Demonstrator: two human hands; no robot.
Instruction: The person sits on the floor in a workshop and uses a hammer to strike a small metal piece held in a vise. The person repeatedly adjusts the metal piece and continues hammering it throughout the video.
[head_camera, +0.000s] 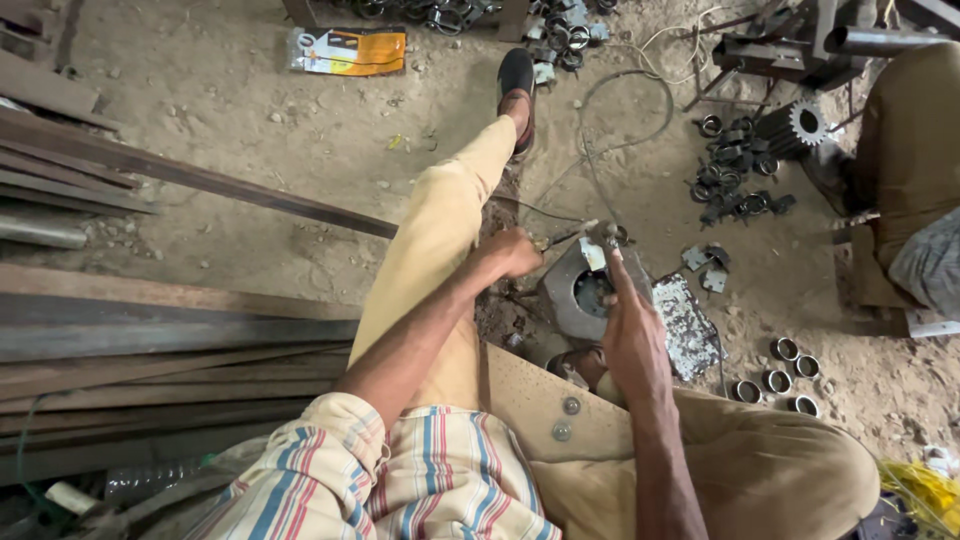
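Observation:
I sit on the dirt floor with a grey metal block (577, 290) between my legs; it has a round hole in its middle. My left hand (512, 254) is closed around a thin welding holder, its rod pointing right toward the block's top edge. My right hand (630, 335) lies over the block with a finger stretched forward, pressing a small metal piece (598, 243) at the block's far edge. The rod tip and that piece almost meet. A thin cable (600, 140) loops away from the holder across the floor.
Long steel bars (150, 340) lie stacked at the left. Metal rings (780, 375) sit at the right, more rings and a gear (805, 122) farther back. A speckled plate (685, 325) lies beside the block. Another person's leg (910, 140) is at the right edge. An orange packet (350, 50) lies far off.

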